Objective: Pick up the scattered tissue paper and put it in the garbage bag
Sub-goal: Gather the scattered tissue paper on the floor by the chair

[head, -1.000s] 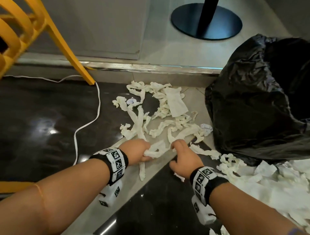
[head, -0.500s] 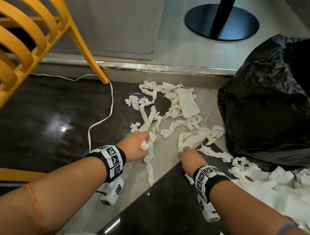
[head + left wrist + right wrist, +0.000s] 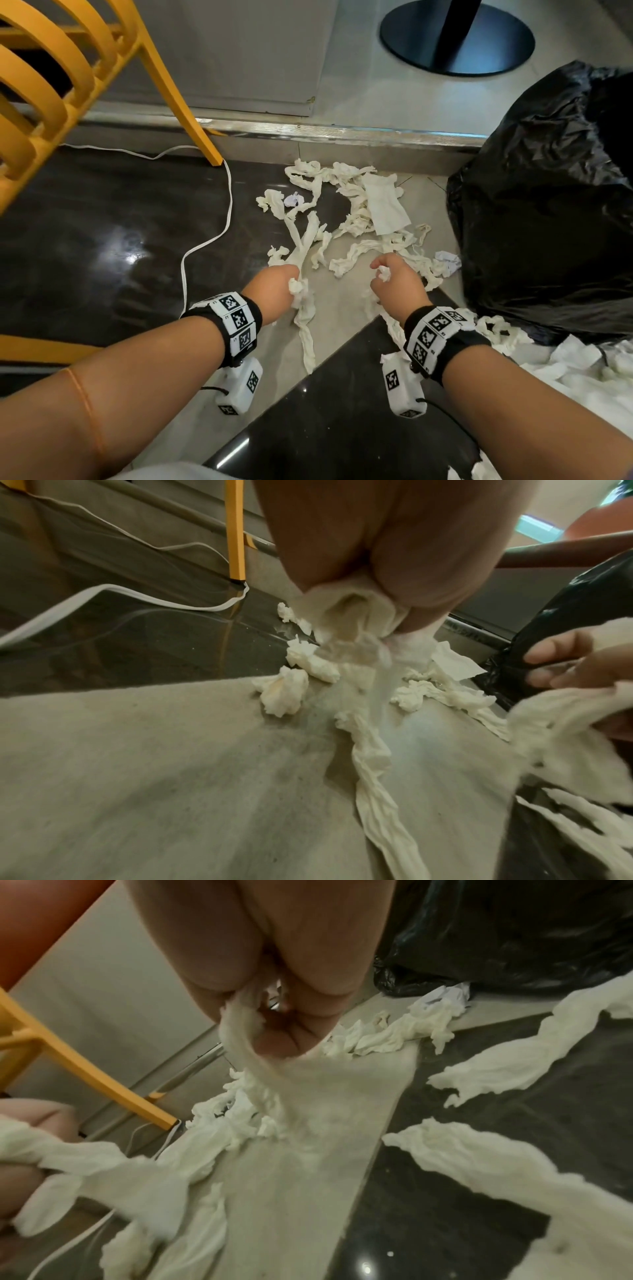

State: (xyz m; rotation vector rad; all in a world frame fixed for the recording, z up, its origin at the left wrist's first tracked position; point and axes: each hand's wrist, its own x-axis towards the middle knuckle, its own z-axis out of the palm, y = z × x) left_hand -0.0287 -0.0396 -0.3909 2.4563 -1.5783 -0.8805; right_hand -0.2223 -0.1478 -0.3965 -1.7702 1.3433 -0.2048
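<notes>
White tissue paper strips point(image 3: 356, 212) lie scattered over the floor between my hands and the step. My left hand point(image 3: 277, 286) grips a bunched strip point(image 3: 303, 305) that trails down to the floor; the left wrist view shows the fingers curled round the wad point(image 3: 356, 615). My right hand point(image 3: 394, 284) holds a small crumpled wad point(image 3: 383, 274), and a strip point(image 3: 260, 1069) hangs from its curled fingers. The black garbage bag point(image 3: 541, 205) stands at the right, close to the right hand. More tissue point(image 3: 565, 370) is heaped at the bag's foot.
A yellow chair point(image 3: 61, 85) stands at the left, one leg point(image 3: 191, 113) planted near the tissue. A white cable point(image 3: 209, 240) curls across the dark glossy floor. A metal-edged step point(image 3: 342, 132) runs behind the tissue. A black round table base point(image 3: 455, 37) sits beyond it.
Both hands have moved forward and apart, rising off the floor with tissue bunched in them. The left hand's strip now hangs down toward me.
</notes>
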